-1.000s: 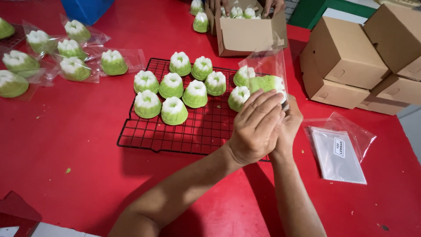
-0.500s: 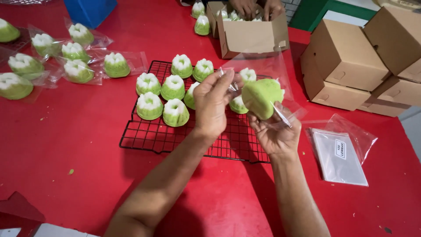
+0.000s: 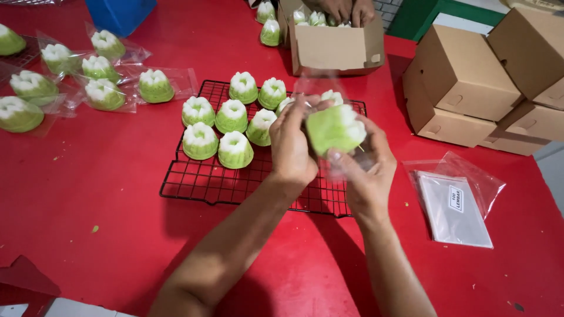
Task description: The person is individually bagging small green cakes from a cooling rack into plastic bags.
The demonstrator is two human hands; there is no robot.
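Head view: left hand (image 3: 292, 144) and right hand (image 3: 367, 170) hold one green cake (image 3: 335, 128) in a clear bag (image 3: 352, 161) above the wire rack (image 3: 205, 182). Fingers of both hands pinch the bag around the cake. Bare cakes (image 3: 226, 132) sit on the rack; red counter (image 3: 88, 194) beneath.

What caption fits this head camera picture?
Both hands, left and right, slip a green cake into a clear bag above a wire rack.
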